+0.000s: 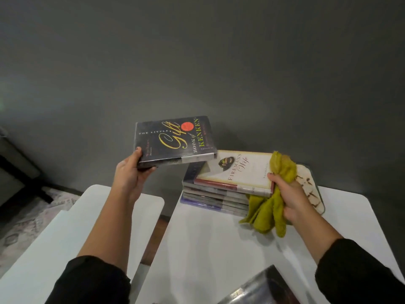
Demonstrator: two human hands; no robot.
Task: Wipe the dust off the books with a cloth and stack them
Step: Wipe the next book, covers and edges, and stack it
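Observation:
My left hand grips a black hardcover book with gold "Gift" lettering by its near left corner, holding it in the air just left of and above the stack. The stack of several books stands on the white table, topped by a cream book lying askew. My right hand is closed around a bunched yellow-green cloth, pressed against the right end of the cream book. Part of the cloth sticks up above my fingers; the rest hangs down onto the table.
A dark glossy book lies at the table's near edge. A flat cream item with brown marks lies behind my right hand. A second white surface sits to the left across a narrow gap. A grey wall backs the table.

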